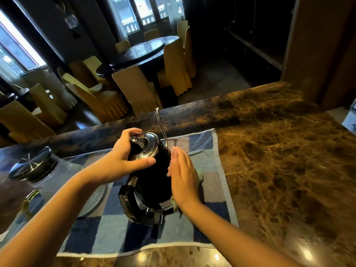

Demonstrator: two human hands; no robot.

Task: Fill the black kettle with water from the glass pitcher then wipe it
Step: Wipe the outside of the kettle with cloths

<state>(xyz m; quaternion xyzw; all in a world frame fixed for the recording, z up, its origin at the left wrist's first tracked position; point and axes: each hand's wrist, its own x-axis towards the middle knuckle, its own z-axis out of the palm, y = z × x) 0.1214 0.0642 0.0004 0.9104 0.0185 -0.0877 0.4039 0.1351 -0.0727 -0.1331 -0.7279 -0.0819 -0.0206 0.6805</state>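
Note:
The black kettle (152, 182) with a shiny steel lid (147, 145) and a thin gooseneck spout (160, 126) stands on a blue checked towel (107, 232). My left hand (123, 157) grips the kettle's top around the lid. My right hand (183, 176) presses flat against the kettle's right side, with a pale green cloth (199, 177) under the palm; only its edges show. The glass pitcher (48, 182) with a dark metal lid (30, 163) stands at the left, partly behind my left forearm.
The towel lies on a brown marble counter (279, 160) whose far edge drops to a dining room with covered chairs (136, 87) and a round table (142, 51). A white object (351, 120) sits at the counter's right edge.

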